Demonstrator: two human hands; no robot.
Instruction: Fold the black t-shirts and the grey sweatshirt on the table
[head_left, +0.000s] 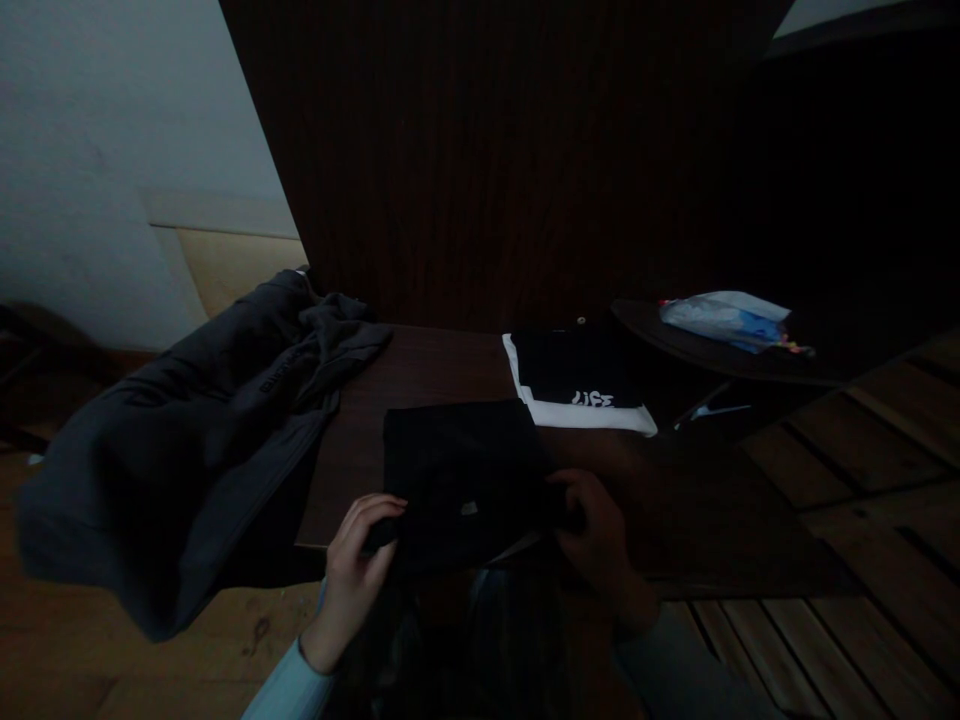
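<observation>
Head view: flat black rectangular cloth, probably folded

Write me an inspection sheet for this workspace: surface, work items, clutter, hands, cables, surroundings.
Surface: dark wooden top, dimly lit.
Work items: black cloth with a small pale mark, lying flat near the front edge.
Clutter: dark grey garment draped over the left end; black-and-white item with white lettering behind; plastic packet on a rounded shelf to the right.
Hands: left hand and right hand grip opposite sides of the cloth.
Cables: nothing seen.
Surroundings: pale wall, dark panel, plank floor.
</observation>
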